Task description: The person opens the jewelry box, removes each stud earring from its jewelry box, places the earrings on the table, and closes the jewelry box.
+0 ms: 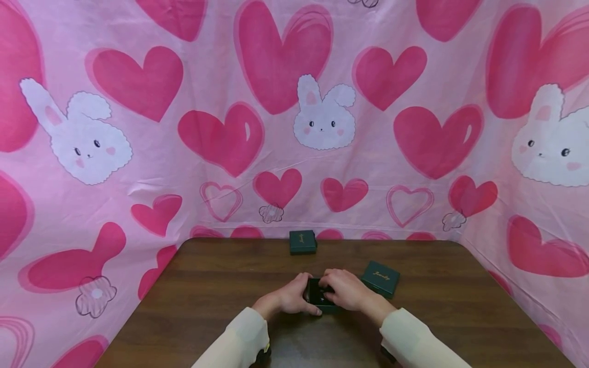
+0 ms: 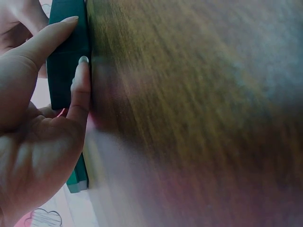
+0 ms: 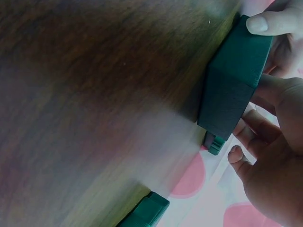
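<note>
An uncovered dark green jewelry box (image 1: 330, 308) rests on the table in front of me, with a black insert (image 1: 315, 292) and small shiny pieces on it. My left hand (image 1: 291, 296) grips its left side, thumb along the front wall; the left wrist view shows the thumb and another finger against the green side (image 2: 68, 71). Over the right part of the insert, my right hand (image 1: 348, 289) dips bent fingertips inside. In the right wrist view the box wall (image 3: 236, 80) hides those fingertips, and I cannot tell whether they pinch anything.
A green lid (image 1: 381, 279) with gold lettering lies right of the box, beside the right hand. Farther back stands another green box (image 1: 302, 242) with a gold mark. The brown wooden table (image 1: 221, 271) meets a pink heart-and-rabbit cloth (image 1: 322, 163) at its back and sides.
</note>
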Action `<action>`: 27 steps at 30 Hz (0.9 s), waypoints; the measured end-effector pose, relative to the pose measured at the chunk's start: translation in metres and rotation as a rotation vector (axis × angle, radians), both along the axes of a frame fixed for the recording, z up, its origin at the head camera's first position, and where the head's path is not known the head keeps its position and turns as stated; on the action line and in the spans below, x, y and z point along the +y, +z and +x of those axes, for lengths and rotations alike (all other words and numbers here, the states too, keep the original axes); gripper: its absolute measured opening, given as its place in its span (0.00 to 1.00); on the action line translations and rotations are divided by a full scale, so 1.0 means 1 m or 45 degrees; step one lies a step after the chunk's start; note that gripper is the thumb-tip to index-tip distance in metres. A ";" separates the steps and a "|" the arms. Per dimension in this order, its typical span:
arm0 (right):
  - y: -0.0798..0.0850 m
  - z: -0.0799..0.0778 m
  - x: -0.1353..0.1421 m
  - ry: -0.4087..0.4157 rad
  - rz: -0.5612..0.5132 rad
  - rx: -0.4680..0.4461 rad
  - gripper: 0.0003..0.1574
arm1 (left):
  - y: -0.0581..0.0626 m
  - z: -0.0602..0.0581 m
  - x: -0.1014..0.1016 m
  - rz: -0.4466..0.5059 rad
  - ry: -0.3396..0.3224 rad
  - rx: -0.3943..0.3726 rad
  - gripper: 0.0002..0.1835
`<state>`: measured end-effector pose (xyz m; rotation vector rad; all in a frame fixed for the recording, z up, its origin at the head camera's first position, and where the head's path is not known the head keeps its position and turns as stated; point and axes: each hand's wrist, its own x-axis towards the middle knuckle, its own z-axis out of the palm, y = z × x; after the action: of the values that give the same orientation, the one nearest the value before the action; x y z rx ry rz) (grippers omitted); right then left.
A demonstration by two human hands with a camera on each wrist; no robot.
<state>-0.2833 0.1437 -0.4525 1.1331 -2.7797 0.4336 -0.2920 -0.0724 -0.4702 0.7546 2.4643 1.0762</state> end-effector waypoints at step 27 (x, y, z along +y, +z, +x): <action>-0.005 -0.012 -0.002 0.070 0.016 -0.039 0.03 | 0.000 0.002 0.001 0.015 -0.001 0.037 0.34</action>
<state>-0.2956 0.1422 -0.4574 1.2184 -2.7867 0.4427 -0.2897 -0.0711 -0.4702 0.7801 2.4841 1.0876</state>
